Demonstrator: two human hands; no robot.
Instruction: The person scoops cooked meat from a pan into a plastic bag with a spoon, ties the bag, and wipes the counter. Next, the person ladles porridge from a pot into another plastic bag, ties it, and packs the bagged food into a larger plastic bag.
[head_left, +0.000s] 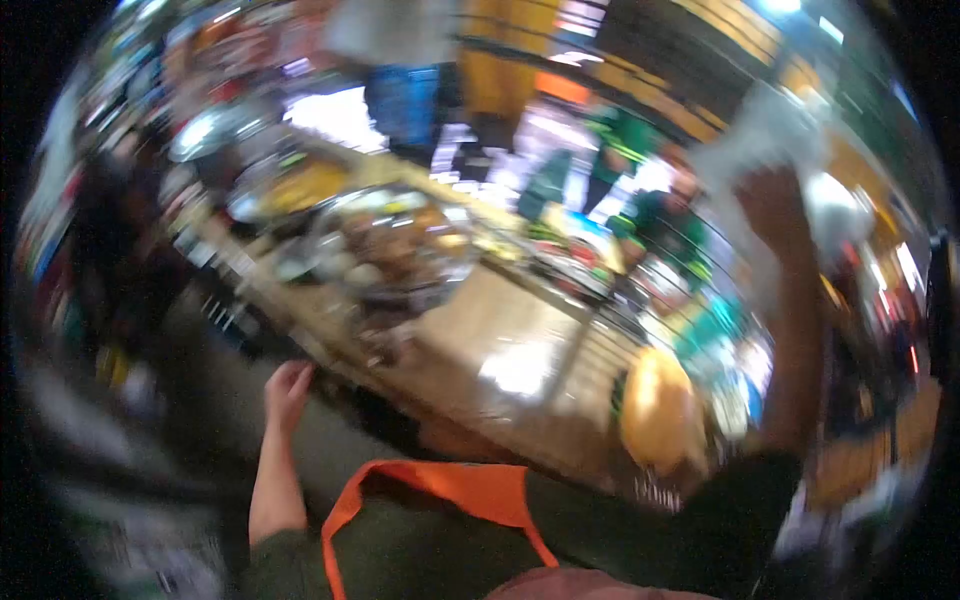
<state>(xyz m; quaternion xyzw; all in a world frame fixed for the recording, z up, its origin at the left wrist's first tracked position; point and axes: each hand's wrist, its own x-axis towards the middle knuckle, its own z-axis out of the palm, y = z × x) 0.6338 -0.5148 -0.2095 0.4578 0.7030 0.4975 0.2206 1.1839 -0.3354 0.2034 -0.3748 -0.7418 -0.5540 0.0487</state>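
Though the bag [755,130] is overlapped by the raised right hand [772,207] past the surface's [490,320] right end, its grip can't be told, too blurry; the left hand [288,390] is curled narrow beside the surface.

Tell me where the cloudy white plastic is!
In the head view, the cloudy white plastic is at the upper right, by the raised right hand, above the big yellow-orange thing; blur hides whether the hand grips it.
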